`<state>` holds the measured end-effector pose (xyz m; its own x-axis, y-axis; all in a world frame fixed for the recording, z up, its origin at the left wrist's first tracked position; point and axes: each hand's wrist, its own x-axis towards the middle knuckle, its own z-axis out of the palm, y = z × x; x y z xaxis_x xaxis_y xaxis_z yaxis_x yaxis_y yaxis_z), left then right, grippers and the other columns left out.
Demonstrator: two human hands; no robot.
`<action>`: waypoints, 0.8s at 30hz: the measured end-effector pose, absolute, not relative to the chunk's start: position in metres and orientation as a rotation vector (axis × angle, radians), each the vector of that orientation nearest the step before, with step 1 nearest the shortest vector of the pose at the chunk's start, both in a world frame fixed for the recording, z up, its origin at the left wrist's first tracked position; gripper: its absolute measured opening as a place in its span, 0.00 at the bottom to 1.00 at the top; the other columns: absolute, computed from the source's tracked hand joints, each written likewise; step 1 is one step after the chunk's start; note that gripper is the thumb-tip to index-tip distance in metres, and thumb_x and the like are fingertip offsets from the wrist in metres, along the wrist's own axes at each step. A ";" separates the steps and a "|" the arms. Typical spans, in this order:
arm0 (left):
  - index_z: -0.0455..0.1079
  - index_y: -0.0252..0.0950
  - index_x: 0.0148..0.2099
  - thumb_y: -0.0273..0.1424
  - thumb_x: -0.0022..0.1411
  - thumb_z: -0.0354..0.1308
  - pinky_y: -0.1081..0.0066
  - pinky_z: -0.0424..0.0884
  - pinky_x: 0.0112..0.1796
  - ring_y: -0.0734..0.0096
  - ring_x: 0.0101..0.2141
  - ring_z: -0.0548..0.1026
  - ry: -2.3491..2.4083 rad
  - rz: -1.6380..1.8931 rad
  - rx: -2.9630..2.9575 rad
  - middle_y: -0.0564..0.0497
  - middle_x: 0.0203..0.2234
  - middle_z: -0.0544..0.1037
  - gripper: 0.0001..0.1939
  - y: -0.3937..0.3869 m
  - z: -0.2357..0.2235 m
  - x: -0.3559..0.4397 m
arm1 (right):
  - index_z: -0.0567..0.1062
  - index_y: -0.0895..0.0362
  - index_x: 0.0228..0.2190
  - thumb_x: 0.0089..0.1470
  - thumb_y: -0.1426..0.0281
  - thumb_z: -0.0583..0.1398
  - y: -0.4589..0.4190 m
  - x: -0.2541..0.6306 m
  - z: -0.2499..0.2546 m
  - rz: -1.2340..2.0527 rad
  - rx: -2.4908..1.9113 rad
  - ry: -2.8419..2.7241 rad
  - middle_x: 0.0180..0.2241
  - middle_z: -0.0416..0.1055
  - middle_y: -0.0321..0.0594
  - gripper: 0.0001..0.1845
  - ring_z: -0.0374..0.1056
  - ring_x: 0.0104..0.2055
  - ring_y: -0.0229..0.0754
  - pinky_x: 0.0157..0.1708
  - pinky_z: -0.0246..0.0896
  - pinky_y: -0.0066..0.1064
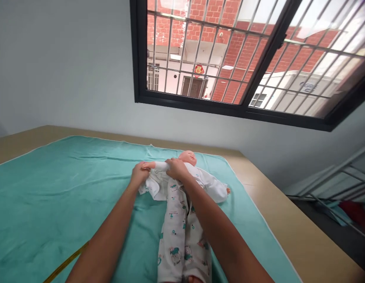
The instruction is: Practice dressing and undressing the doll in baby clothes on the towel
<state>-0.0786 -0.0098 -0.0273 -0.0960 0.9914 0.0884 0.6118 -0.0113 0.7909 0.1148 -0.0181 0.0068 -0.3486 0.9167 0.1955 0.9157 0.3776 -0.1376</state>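
Note:
A baby doll (187,157) lies on its back on a green cloth, its head toward the wall. It wears a white top (210,182) and white trousers (173,232) printed with small figures. My left hand (139,175) is closed around the doll's hand at the end of its outstretched arm (150,164). Near the shoulder on that same side, my right hand (177,169) grips the white sleeve (161,166). Loose white fabric (154,186) hangs below this arm. The doll's other arm is sleeved and rests on the cloth, with only its fingers (228,191) showing.
The green cloth (67,188) covers much of a wooden table (265,188). A yellow strip like a measuring tape (66,261) lies beside my left forearm. Behind the table are a white wall (67,78) and a barred window (194,98). A metal rack (332,177) stands at right.

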 end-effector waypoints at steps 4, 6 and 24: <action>0.70 0.32 0.55 0.20 0.52 0.51 0.71 0.72 0.37 0.65 0.37 0.77 1.805 1.031 1.515 0.45 0.38 0.79 0.27 -0.005 -0.021 -0.105 | 0.69 0.52 0.57 0.53 0.65 0.62 -0.038 0.123 0.010 -0.012 -1.485 -2.361 0.50 0.71 0.42 0.29 0.65 0.51 0.46 0.54 0.54 0.34; 0.70 0.33 0.56 0.20 0.49 0.50 0.71 0.73 0.35 0.67 0.34 0.76 1.839 1.219 1.459 0.47 0.36 0.77 0.31 -0.005 -0.012 -0.111 | 0.70 0.51 0.55 0.57 0.65 0.59 -0.054 0.145 0.007 -0.043 -1.472 -2.230 0.51 0.71 0.41 0.24 0.64 0.53 0.44 0.55 0.53 0.33; 0.75 0.35 0.43 0.26 0.49 0.61 0.63 0.70 0.45 0.54 0.42 0.78 1.130 -0.015 2.777 0.38 0.41 0.79 0.16 -0.017 0.016 0.158 | 0.77 0.54 0.38 0.61 0.65 0.54 -0.097 0.266 -0.043 -0.167 -2.224 -1.576 0.39 0.74 0.43 0.12 0.68 0.43 0.45 0.44 0.54 0.33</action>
<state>0.1585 -0.0171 0.0155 0.7173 0.6939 -0.0630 0.6953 -0.7072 0.1282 0.2657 -0.0969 -0.0426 0.3542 0.8765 0.3260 0.9254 -0.2783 -0.2573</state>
